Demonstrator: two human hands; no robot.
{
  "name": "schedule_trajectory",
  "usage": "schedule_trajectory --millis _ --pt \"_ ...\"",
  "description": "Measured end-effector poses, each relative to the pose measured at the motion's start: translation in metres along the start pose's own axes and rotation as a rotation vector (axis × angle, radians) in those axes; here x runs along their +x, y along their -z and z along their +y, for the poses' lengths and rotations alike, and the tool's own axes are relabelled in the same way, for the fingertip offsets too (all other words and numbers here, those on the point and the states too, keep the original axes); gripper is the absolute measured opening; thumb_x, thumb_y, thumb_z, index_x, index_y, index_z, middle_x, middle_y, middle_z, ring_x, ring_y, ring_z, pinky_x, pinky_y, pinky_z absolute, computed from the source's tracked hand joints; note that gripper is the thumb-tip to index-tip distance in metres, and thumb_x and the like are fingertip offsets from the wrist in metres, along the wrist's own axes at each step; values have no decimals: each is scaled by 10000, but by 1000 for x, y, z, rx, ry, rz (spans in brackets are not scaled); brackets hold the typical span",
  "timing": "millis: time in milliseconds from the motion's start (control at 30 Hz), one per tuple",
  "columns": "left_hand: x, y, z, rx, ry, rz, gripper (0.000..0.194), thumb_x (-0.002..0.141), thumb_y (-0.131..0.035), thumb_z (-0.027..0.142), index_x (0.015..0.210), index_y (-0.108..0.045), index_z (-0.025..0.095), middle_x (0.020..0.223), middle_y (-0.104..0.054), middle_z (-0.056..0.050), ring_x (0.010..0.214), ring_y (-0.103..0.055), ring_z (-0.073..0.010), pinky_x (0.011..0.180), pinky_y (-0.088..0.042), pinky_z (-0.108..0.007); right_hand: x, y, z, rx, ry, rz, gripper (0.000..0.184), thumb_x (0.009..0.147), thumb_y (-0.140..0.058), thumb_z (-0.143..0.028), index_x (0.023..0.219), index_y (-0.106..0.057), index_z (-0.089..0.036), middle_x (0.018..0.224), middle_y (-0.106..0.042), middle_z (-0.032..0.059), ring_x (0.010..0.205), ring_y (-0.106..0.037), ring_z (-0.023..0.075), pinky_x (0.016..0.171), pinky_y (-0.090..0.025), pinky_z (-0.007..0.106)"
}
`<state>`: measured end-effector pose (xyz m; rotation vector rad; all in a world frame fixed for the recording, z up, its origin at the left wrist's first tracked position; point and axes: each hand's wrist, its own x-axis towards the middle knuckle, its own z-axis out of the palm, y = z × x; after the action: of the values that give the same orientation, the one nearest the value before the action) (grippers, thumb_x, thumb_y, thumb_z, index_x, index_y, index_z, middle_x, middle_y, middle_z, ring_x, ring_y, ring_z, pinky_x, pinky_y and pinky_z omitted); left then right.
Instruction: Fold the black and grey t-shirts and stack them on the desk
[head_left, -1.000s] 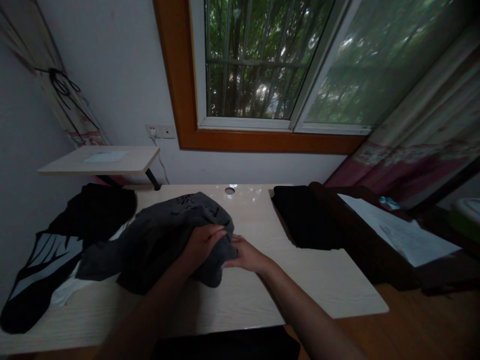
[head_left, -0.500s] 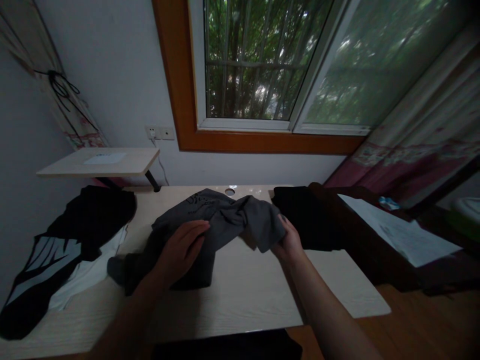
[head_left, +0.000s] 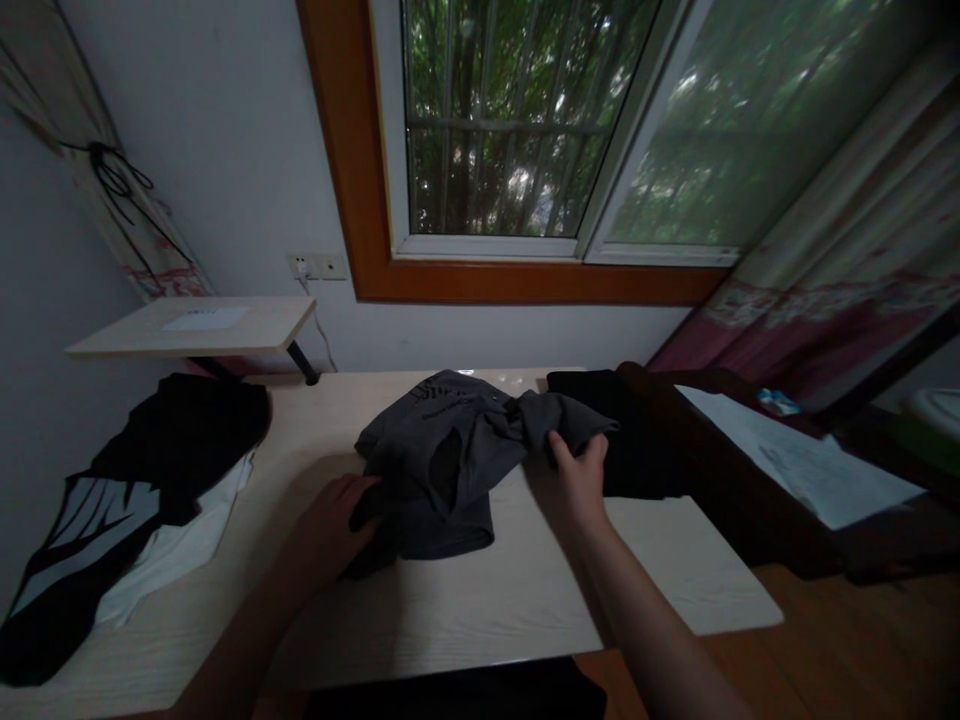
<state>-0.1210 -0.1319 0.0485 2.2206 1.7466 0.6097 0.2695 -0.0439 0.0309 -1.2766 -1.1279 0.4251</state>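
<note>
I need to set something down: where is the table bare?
Bare table: near right corner, before the folded black garment; gap between the gray garment and black clothing at left. Crowded: the left end, with clothing; the middle, around left hand and right hand.

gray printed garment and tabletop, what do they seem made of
Gray printed garment: probably soft cotton-like fabric, matte, judging by its loose folds and lack of shine. Tabletop: likely pale wood-grain laminate, slightly glossy, given its fine streaks and far-edge glints.
</note>
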Motion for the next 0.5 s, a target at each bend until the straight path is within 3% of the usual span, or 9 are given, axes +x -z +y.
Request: schedule_trajectory --millis 133,200,267,333,400,500 --pt "6 10 -4 -34 47 64 385 882 -505 220 1235 -656 250 1212 -696 -81 1153 -631 -267 1063 -473 -469 -5 0 -12 -257 163 140 728 840 -678 -321 1475 -363 -156 1437 -304 205 1400 -328 362 1197 -256 563" --pt "9 19 -12 -38 71 152 408 874 -513 235 1261 -640 253 1244 -690 -79 1176 -623 -274 1074 -465 -475 -9 1 -21 -328 288 153 780 847 -657 -308 1525 -292 -182 1462 -286 199 1417 -321 364 1181 -288 594" --pt "11 29 -21 -32 122 262 453 867 -530 260 1313 -606 247 1258 -685 -85 1169 -627 -280 1059 -473 -473 -13 0 -29 -408 402 108 736 852 -649 -294 1514 -335 -230 1499 -290 176 1427 -330 361 1162 -318 620" --pt "12 41 -29 -18 172 359 493 867 -544 293 1356 -575 240 1221 -692 -91 1138 -640 -285 1021 -491 -463 -19 -2 -35 -497 507 -54 592 857 -652 -265 1424 -482 -285 1522 -344 133 1455 -309 370 1159 -317 641" --pt "12 52 -33 -14 195 435 506 880 -550 327 1379 -555 243 1166 -697 -85 1099 -656 -282 978 -506 -446 -24 -6 -34 -576 602 -305 492 847 -677 -254 1328 -592 -308 1509 -434 101 1484 -268 388 1166 -301 658" --pt "11 66 -32 11 178 522 473 904 -551 345 1370 -556 264 1118 -699 -66 1047 -671 -263 936 -512 -412 -28 -17 -24 -640 659 -587 518 829 -706 -263 1339 -618 -274 1462 -537 106 1475 -305 388 1183 -283 657"
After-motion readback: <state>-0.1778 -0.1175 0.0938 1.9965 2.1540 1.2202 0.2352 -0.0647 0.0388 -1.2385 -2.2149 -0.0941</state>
